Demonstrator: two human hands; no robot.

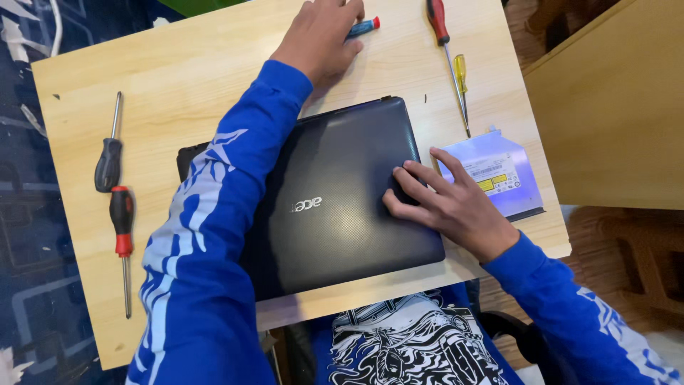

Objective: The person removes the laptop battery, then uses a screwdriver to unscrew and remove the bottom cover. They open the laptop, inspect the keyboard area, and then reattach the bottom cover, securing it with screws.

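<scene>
Nearest the camera, the blue sleeve (206, 235) crosses a closed black laptop (335, 214) lying flat at the middle of the worktop (185, 71). The right hand (456, 203) presses spread fingers on the lid's right edge, its grip flat, holding nothing. The left hand (320, 36) covers a small blue screwdriver (365, 27); whether it clasps it I cannot tell. The laptop looks stiff, fairly heavy and smooth-lidded: best gripped by 2 opposite edges. The pale wood worktop also bears 4 more screwdrivers and a silver optical drive (495, 175); patterned blue floor (43, 249) around.
</scene>
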